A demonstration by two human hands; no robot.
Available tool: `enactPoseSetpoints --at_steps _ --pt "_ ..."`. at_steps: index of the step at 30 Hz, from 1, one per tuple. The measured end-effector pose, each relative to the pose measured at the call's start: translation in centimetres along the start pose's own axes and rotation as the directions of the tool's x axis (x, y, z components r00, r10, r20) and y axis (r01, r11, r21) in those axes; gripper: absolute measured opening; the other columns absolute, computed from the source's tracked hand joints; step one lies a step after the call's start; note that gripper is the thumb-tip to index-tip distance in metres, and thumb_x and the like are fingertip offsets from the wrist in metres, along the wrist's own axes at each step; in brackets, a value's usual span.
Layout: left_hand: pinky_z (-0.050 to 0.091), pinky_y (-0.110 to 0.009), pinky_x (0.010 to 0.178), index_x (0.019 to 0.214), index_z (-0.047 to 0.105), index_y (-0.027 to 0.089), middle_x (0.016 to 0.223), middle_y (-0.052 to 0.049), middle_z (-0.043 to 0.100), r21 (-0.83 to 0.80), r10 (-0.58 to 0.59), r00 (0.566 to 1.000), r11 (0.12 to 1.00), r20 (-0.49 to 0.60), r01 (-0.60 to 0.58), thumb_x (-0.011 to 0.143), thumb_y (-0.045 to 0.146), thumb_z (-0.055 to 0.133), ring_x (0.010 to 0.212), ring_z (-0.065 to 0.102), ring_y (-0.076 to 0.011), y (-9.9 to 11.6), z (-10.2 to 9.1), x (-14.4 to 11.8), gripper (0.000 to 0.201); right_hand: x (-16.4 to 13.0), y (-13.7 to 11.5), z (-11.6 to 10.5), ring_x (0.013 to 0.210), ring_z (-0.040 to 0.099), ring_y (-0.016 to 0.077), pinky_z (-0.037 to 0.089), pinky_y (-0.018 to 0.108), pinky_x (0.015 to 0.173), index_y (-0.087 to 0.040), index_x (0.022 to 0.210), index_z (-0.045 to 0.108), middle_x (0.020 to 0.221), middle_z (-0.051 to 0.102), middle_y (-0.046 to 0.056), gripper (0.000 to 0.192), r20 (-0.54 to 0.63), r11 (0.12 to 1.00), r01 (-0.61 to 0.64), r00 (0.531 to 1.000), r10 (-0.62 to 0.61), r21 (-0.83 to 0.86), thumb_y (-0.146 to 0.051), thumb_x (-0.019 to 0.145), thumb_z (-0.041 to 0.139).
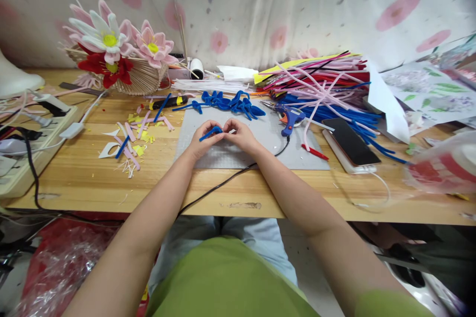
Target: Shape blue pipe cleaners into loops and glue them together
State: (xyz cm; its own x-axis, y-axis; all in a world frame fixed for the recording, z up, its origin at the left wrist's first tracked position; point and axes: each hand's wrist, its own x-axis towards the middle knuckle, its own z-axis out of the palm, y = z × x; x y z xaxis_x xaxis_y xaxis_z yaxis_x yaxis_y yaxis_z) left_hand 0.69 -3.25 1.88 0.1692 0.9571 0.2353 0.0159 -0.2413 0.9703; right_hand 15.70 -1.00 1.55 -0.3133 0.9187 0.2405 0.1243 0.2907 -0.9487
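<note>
Between my two hands is a short blue pipe cleaner, bent over near its end. My left hand is closed on it, with the free end poking out to the left. The fingertips of my right hand meet those of the left and pinch the same piece; the exact grip is partly hidden. Both hands are above a grey cutting mat. Just beyond them lie several shaped blue pipe-cleaner pieces. A blue glue gun rests to the right of my right hand.
Pipe-cleaner flowers stand at the back left, near scraps and a power strip. Bundled pipe cleaners are piled at the back right. A phone lies at the right. The glue gun's cord runs under my right forearm.
</note>
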Motion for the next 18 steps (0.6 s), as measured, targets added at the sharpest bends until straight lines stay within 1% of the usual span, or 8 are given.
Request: enactPoseSetpoints --at_steps 4,9,12,15,18 --pt "0.042 -0.023 0.066 0.077 0.057 0.017 0.072 0.001 0.058 0.026 0.012 0.999 1.0 -0.051 -0.011 0.066 0.033 0.066 0.067 0.053 -0.0112 0.1 0.2 -0.1 0.021 0.0 0.1 0.4 0.064 0.047 0.01 0.039 0.025 0.064 -0.018 0.07 0.047 0.067 0.051 -0.004 0.022 -0.011 0.998 0.048 0.999 -0.049 -0.04 -0.033 0.063 0.062" --pt "0.043 -0.023 0.066 0.077 0.059 0.017 0.072 0.001 0.059 0.006 -0.003 0.997 1.0 -0.08 0.004 0.066 0.035 0.066 0.067 0.053 -0.0108 -0.7 0.2 0.2 0.023 -0.1 0.2 0.7 0.063 0.045 0.0096 0.038 0.024 0.06 -0.019 0.07 0.046 0.066 0.049 -0.004 0.024 -0.061 0.995 0.036 0.997 -0.041 -0.091 -0.035 0.065 0.063" --pt "0.043 -0.023 0.066 0.076 0.059 0.016 0.071 0.001 0.059 -0.029 -0.017 0.995 0.999 -0.095 0.014 0.066 0.036 0.067 0.068 0.053 -0.0108 -1.0 0.1 0.3 0.023 -0.2 0.1 0.9 0.064 0.046 0.01 0.038 0.024 0.06 -0.019 0.071 0.045 0.068 0.05 -0.004 0.022 -0.084 0.989 0.046 0.995 -0.058 -0.141 -0.033 0.067 0.061" --pt "0.043 -0.024 0.071 0.076 0.06 0.016 0.077 -0.001 0.059 -0.063 -0.001 0.994 0.998 -0.107 -0.006 0.067 0.035 0.067 0.074 0.055 -0.0121 -1.1 0.1 0.4 0.022 -0.2 0.0 0.9 0.072 0.049 0.0126 0.04 0.024 0.06 -0.019 0.074 0.048 0.075 0.053 0.0 0.018 -0.113 0.97 0.093 0.986 -0.121 -0.226 -0.031 0.068 0.06" --pt "0.043 -0.025 0.079 0.075 0.061 0.018 0.086 -0.002 0.058 -0.086 0.065 0.988 0.993 -0.142 -0.078 0.066 0.033 0.069 0.085 0.055 -0.0136 -1.3 -0.1 0.6 0.02 -0.1 0.1 0.8 0.082 0.05 0.016 0.042 0.027 0.064 -0.019 0.078 0.053 0.084 0.057 0.003 0.018 -0.095 0.939 0.166 0.975 -0.203 -0.301 -0.032 0.068 0.062"
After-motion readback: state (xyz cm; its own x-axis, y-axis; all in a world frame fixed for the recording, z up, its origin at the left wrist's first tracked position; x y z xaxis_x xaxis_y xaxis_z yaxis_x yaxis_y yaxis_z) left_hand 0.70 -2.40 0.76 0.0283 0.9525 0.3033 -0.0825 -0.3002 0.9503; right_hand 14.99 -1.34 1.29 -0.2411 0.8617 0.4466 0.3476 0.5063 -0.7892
